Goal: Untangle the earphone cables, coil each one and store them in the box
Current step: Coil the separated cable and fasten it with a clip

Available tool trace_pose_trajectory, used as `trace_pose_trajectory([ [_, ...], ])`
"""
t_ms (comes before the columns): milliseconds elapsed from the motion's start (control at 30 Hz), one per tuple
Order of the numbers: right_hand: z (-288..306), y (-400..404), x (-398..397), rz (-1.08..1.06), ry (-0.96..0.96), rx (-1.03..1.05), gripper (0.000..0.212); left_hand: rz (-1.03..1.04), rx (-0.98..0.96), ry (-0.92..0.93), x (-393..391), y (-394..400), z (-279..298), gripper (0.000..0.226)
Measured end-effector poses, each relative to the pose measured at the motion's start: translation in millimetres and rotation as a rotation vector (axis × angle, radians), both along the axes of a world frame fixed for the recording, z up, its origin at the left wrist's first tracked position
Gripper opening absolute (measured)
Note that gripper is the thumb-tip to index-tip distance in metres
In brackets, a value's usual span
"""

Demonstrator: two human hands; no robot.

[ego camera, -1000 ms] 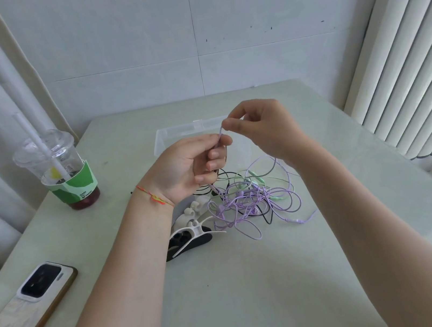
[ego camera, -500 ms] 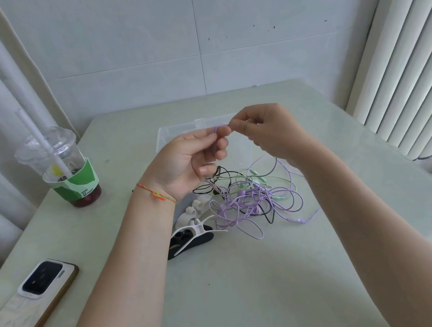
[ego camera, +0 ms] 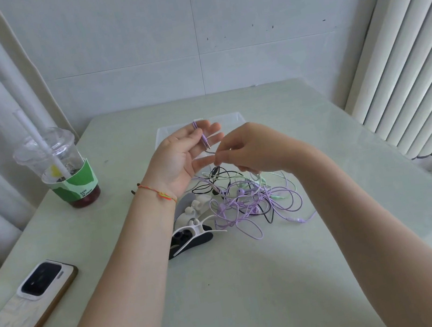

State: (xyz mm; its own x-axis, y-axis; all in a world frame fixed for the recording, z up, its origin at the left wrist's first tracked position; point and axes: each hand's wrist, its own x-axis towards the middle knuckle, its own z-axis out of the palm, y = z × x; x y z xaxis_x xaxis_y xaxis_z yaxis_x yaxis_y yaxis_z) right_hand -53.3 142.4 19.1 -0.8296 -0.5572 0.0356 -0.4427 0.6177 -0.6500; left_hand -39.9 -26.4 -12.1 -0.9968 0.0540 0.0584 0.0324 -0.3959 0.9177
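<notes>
My left hand (ego camera: 180, 160) is raised with its palm up and fingers straight; the purple earphone cable (ego camera: 203, 137) hangs over its fingers, plug end pointing down. Just right of it, my right hand (ego camera: 252, 149) pinches the same purple cable at its fingertips. Below both hands lies a tangle of purple, mint-green and black earphone cables (ego camera: 255, 202) on the table. The clear plastic box (ego camera: 230, 119) stands behind my hands, mostly hidden by them.
White and black cable clips (ego camera: 191, 232) lie left of the tangle. An iced drink cup with a straw (ego camera: 60, 171) stands at the left, and a phone (ego camera: 44, 281) lies on a board near the left edge. Blinds hang on the right.
My left hand has opened from a curled grip, palm now facing up with the purple cable over its fingers. My right hand has dropped slightly, still pinching the cable.
</notes>
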Motion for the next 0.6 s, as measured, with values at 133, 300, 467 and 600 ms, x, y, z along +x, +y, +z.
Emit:
trace_pose_trajectory([
  [133, 4.3, 4.7, 1.1, -0.023, 0.026, -0.078, 0.017, 0.053, -0.197, -0.021, 0.2, 1.1, -3.3, 0.019],
  [300, 6.7, 7.1, -6.7, -0.139, 0.151, -0.193, 0.016, -0.086, -0.308, -0.034, 3.8, 5.5, 0.1, 0.02],
  [467, 2.5, 9.1, -13.4, -0.241, 0.224, -0.332, 0.008, -0.22, -0.296, -0.069, 8.7, 7.4, 5.5, 0.024],
  [600, -0.5, 10.3, -18.9, -0.281, 0.211, -0.4, 0.01, -0.281, -0.229, -0.103, 11.4, 9.8, 9.5, 0.026],
])
